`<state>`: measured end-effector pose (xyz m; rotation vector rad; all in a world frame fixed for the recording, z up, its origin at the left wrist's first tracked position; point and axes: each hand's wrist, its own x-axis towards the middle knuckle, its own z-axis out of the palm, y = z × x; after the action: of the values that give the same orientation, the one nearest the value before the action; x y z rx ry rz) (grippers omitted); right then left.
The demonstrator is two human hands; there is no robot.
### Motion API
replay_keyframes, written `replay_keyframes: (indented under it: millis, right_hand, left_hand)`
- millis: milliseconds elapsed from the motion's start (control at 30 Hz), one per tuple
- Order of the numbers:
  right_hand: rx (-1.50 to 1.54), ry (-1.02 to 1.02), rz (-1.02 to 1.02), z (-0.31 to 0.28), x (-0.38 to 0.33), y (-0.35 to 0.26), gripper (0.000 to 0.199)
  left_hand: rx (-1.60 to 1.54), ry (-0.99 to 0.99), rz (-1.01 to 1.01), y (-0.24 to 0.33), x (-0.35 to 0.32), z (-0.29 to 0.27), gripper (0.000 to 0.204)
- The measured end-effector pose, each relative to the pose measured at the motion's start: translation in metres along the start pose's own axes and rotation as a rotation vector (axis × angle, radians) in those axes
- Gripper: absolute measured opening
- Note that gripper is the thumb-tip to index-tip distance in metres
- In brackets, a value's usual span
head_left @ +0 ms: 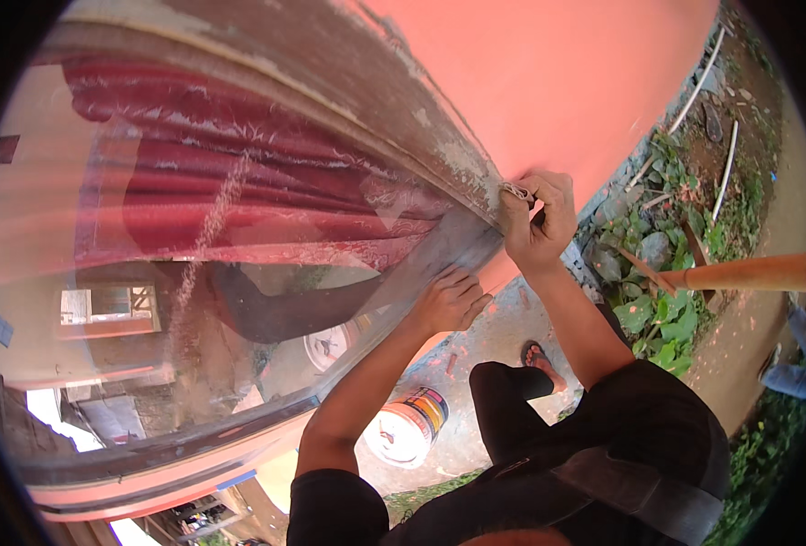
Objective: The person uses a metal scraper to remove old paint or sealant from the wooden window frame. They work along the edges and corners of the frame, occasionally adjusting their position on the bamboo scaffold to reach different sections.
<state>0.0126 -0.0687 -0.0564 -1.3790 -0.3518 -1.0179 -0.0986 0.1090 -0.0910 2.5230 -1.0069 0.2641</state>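
Note:
My right hand (541, 223) is raised to the corner of the window frame (412, 118), where brown paint is worn and patchy. Thumb and fingers pinch a small folded piece (517, 191) of thin, pale material with looped edges; its kind is unclear. It touches, or nearly touches, the seam between the frame and the pink wall (548, 82). Lower and to the left, my left hand (457, 298) rests on the grey frame bar beside the glass (193, 218), fingers bent and holding nothing visible. Behind the glass hangs a red curtain (266, 200), with reflections across it.
A paint bucket (403, 428) with a white top stands on the concrete below my left arm. Right of the wall lie stones, leafy plants (662, 314) and white pipes (724, 173). A wooden pole (740, 273) juts in from the right. My sandalled foot (544, 364) is on the ground.

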Motion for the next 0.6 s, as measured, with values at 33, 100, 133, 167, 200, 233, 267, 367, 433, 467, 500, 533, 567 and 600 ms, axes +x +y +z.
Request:
replay_keyframes:
  millis: [33,100,133,167,200,233,267,367,433,467,500,533,567,600]
  right_hand:
    - [-0.033,0.007,0.012,0.001,0.003,-0.004,0.015]
    - [-0.086,0.013,0.036,0.012,0.007,-0.017,0.014]
    - [-0.135,0.035,-0.045,0.015,0.02,-0.021,0.014]
    - [-0.166,0.033,-0.034,0.013,0.019,-0.021,0.014]
    - [-0.192,0.032,-0.03,0.011,0.015,-0.021,0.014]
    - [-0.218,0.036,-0.018,0.01,0.009,-0.023,0.014]
    - [-0.281,0.05,-0.086,0.006,-0.001,-0.013,0.013]
    - [-0.314,0.106,0.052,0.011,-0.017,-0.009,0.014]
    - [-0.291,0.221,-0.101,0.033,0.017,-0.035,0.013]
    - [-0.285,0.27,-0.134,0.041,0.034,-0.042,0.013]
    - [-0.266,0.327,-0.183,0.046,0.044,-0.044,0.013]
    - [-0.262,0.317,-0.091,0.043,0.037,-0.045,0.012]
    - [-0.289,0.29,-0.009,0.035,0.02,-0.037,0.013]
    - [-0.316,0.258,0.073,0.025,-0.006,-0.023,0.014]
  left_hand:
    - [0.012,-0.048,-0.002,-0.003,0.004,0.0,0.02]
    - [0.044,-0.138,-0.01,-0.002,0.005,-0.001,0.019]
    - [0.017,-0.135,-0.006,-0.003,0.005,0.001,0.019]
    - [-0.007,-0.13,-0.004,-0.004,0.005,0.004,0.019]
    - [-0.025,-0.118,-0.002,-0.007,0.005,0.008,0.019]
    - [-0.019,-0.172,-0.005,-0.008,0.008,0.007,0.017]
    - [-0.011,-0.224,-0.007,-0.008,0.012,0.007,0.016]
    - [-0.024,-0.207,0.052,-0.012,0.015,0.003,0.013]
    - [-0.052,-0.088,0.083,-0.013,0.007,0.011,0.018]
    - [-0.062,-0.098,0.081,-0.004,0.003,0.013,0.018]
    - [-0.056,-0.097,0.086,-0.004,0.01,0.013,0.019]
    - [-0.04,-0.101,0.096,-0.009,0.013,0.009,0.019]
    - [-0.047,-0.138,0.083,-0.013,0.011,0.01,0.014]
    - [-0.055,-0.173,0.068,-0.017,0.005,0.016,0.009]
